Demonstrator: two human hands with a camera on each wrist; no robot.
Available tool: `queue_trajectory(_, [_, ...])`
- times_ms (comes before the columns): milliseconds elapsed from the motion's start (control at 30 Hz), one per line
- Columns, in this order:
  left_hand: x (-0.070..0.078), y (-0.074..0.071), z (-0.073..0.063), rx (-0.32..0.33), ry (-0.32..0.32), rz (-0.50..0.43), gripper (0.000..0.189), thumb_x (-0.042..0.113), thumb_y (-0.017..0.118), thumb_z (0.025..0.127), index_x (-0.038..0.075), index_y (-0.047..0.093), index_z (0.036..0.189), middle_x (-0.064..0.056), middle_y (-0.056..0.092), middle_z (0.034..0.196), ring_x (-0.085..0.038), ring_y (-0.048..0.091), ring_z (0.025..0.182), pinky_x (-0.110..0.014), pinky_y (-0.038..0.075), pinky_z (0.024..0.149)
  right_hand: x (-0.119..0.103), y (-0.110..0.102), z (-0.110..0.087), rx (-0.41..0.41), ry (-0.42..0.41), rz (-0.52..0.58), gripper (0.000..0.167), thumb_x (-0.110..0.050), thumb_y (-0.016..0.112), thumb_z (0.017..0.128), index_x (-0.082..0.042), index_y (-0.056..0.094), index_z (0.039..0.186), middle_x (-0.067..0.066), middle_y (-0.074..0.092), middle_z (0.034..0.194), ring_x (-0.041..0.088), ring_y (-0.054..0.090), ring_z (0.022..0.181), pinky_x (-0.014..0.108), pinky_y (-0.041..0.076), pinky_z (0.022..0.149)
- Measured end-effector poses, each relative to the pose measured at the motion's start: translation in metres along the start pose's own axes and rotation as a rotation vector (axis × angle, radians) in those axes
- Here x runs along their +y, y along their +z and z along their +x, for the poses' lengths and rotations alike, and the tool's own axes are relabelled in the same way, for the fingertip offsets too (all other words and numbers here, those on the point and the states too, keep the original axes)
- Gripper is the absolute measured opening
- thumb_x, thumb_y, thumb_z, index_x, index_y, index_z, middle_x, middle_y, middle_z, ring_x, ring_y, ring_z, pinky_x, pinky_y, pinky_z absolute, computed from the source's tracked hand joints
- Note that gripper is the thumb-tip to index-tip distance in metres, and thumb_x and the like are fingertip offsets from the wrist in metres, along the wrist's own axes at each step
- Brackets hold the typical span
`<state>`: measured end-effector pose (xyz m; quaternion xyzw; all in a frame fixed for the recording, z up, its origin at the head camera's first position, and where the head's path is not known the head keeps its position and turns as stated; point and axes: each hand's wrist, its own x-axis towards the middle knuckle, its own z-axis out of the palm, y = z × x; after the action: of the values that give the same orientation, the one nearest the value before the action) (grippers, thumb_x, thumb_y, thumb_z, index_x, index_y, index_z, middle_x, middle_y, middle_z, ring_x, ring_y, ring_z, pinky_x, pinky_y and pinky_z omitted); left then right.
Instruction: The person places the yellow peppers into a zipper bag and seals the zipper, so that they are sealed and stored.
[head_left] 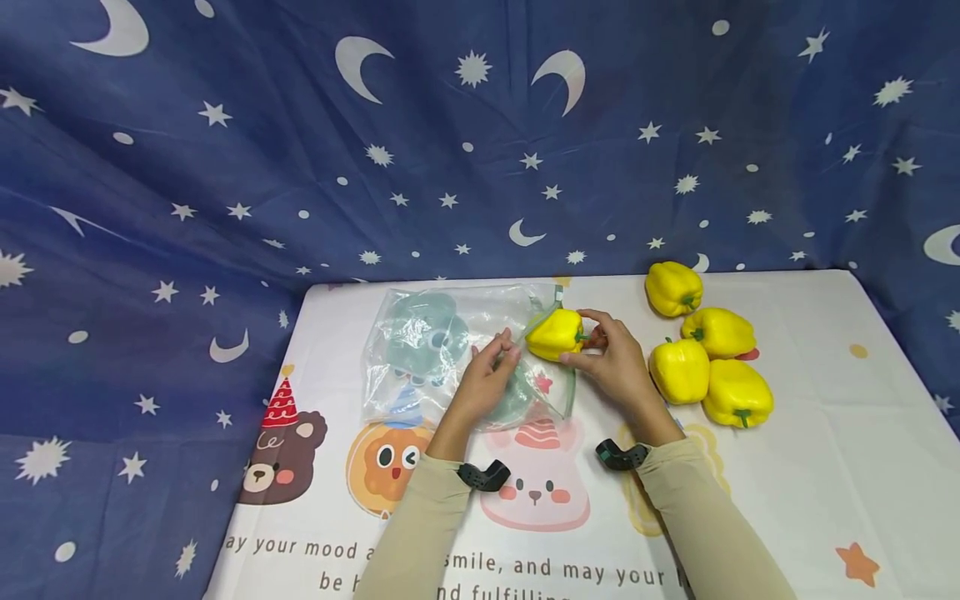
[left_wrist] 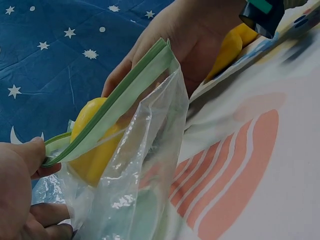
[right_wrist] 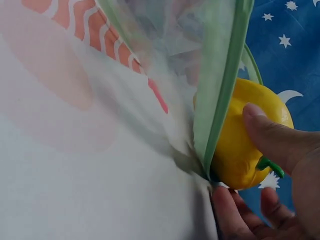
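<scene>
A clear zip bag with a green zip edge and green printed shapes lies on the table, its mouth facing right. My left hand pinches the green zip edge between thumb and finger, as the left wrist view shows. At the mouth is a yellow bell pepper with a green stem, its leading end inside the bag. My right hand grips this pepper by its stem end, the thumb on its side. In the right wrist view the zip edge covers part of the pepper.
Several more yellow bell peppers sit in a cluster to the right of my right hand. A white tablecloth with cartoon prints and lettering covers the table. Behind and to the left hangs a blue curtain with stars and moons.
</scene>
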<state>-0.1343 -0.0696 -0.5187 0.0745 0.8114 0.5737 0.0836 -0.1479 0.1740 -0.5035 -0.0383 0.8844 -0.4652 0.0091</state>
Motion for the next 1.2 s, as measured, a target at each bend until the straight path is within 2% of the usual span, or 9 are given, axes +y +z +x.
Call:
queue_trajectory(67, [0.0010, 0.0003, 0.0001, 0.000, 0.006, 0.001, 0.026, 0.042, 0.050, 0.106, 0.018, 0.060, 0.106, -0.007, 0.041, 0.161, -0.024, 0.029, 0.155, -0.045, -0.008, 0.129, 0.0017, -0.0002, -0.0003, 0.005, 0.000, -0.002, 0.077, -0.034, 0.089, 0.079, -0.026, 0.051, 0.146, 0.010, 0.060, 0.098, 0.024, 0.060, 0.089, 0.035, 0.048, 0.083])
queue_trajectory(133, [0.0018, 0.0005, 0.0002, -0.003, 0.007, 0.002, 0.026, 0.042, 0.050, 0.107, 0.018, 0.060, 0.106, -0.007, 0.041, 0.161, -0.024, 0.029, 0.155, -0.046, -0.008, 0.129, 0.0036, -0.0006, -0.0007, -0.009, 0.002, 0.012, 0.075, -0.036, 0.087, 0.082, -0.029, 0.051, 0.147, 0.007, 0.064, 0.095, 0.021, 0.060, 0.087, 0.030, 0.047, 0.080])
queue_trajectory(233, [0.0027, 0.0007, 0.0003, -0.002, 0.010, 0.000, 0.025, 0.039, 0.050, 0.107, 0.016, 0.060, 0.106, -0.008, 0.042, 0.161, -0.024, 0.029, 0.155, -0.046, -0.008, 0.129, 0.0049, -0.0015, -0.0011, -0.036, 0.001, 0.038, 0.066, -0.037, 0.080, 0.089, -0.030, 0.051, 0.148, 0.005, 0.071, 0.101, 0.018, 0.066, 0.088, 0.023, 0.051, 0.078])
queue_trajectory(333, [0.0038, 0.0008, -0.0002, 0.002, 0.013, -0.001, 0.024, 0.038, 0.050, 0.107, 0.016, 0.059, 0.105, -0.009, 0.042, 0.161, -0.026, 0.030, 0.155, -0.048, -0.008, 0.128, 0.0055, -0.0015, -0.0011, -0.057, 0.006, 0.074, 0.055, -0.035, 0.071, 0.097, -0.027, 0.053, 0.148, 0.008, 0.076, 0.107, 0.019, 0.071, 0.090, 0.021, 0.053, 0.079])
queue_trajectory(467, [0.0041, 0.0025, -0.0008, 0.004, 0.017, -0.010, 0.024, 0.037, 0.051, 0.107, 0.015, 0.061, 0.106, -0.010, 0.042, 0.161, -0.027, 0.030, 0.154, -0.049, -0.008, 0.128, 0.0067, 0.0002, -0.0007, -0.065, 0.053, 0.111, 0.042, -0.036, 0.066, 0.100, -0.019, 0.061, 0.138, 0.007, 0.078, 0.108, 0.020, 0.073, 0.094, 0.021, 0.053, 0.085])
queue_trajectory(600, [0.0043, 0.0043, -0.0014, 0.001, 0.018, -0.012, 0.025, 0.038, 0.051, 0.107, 0.015, 0.061, 0.108, -0.009, 0.040, 0.162, -0.025, 0.030, 0.155, -0.048, -0.008, 0.128, 0.0062, 0.0011, -0.0006, -0.062, 0.102, 0.178, 0.030, -0.034, 0.067, 0.100, -0.011, 0.066, 0.120, 0.009, 0.079, 0.104, 0.021, 0.071, 0.098, 0.017, 0.052, 0.082])
queue_trajectory(667, [0.0053, 0.0046, -0.0016, -0.001, 0.019, -0.008, 0.026, 0.039, 0.050, 0.107, 0.016, 0.060, 0.109, -0.008, 0.039, 0.163, -0.022, 0.029, 0.155, -0.047, -0.009, 0.128, 0.0063, 0.0005, -0.0005, -0.066, 0.116, 0.217, 0.027, -0.030, 0.068, 0.100, -0.008, 0.067, 0.115, 0.012, 0.078, 0.103, 0.021, 0.070, 0.094, 0.015, 0.052, 0.078])
queue_trajectory(933, [0.0076, 0.0058, -0.0015, 0.012, 0.027, -0.002, 0.023, 0.040, 0.053, 0.106, 0.019, 0.060, 0.103, -0.009, 0.035, 0.165, -0.015, 0.027, 0.155, -0.049, -0.009, 0.128, 0.0102, 0.0013, 0.0023, -0.051, 0.180, 0.302, 0.026, -0.024, 0.072, 0.097, -0.005, 0.072, 0.114, 0.014, 0.078, 0.103, 0.009, 0.067, 0.084, 0.017, 0.054, 0.073])
queue_trajectory(1200, [0.0104, 0.0086, -0.0023, -0.019, 0.041, -0.006, 0.022, 0.040, 0.053, 0.106, 0.019, 0.060, 0.102, -0.009, 0.027, 0.168, -0.013, 0.020, 0.157, -0.052, -0.010, 0.127, 0.0085, 0.0039, 0.0076, -0.017, 0.252, 0.335, 0.028, -0.024, 0.077, 0.093, -0.003, 0.073, 0.113, 0.002, 0.080, 0.094, 0.004, 0.063, 0.077, 0.017, 0.053, 0.069])
